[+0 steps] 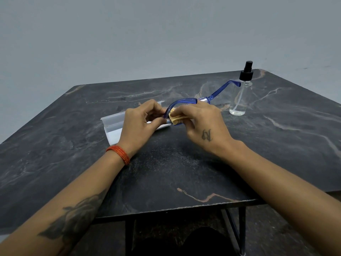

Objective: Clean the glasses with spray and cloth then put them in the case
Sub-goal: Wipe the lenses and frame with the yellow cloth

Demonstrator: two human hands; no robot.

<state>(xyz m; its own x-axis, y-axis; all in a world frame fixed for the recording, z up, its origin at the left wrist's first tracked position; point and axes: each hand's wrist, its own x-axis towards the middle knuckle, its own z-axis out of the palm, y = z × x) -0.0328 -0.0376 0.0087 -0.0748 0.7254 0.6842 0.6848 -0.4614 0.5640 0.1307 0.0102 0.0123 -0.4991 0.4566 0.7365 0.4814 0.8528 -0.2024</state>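
Above the middle of the tabletop [184, 172], the left hand [140, 124] pinches the blue glasses [184, 102] by the frame. The right hand [204, 124] grips a tan cloth [175, 119] against a lens. The open white case [114, 126] lies under the left hand; the spray [239, 97] stands upright near the far right corner.

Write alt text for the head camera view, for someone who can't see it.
Over a dark marble table, a person's left hand holds blue-framed glasses while the right hand rubs a lens with a tan cloth. An open white case lies behind the left hand; a clear spray bottle stands far right.
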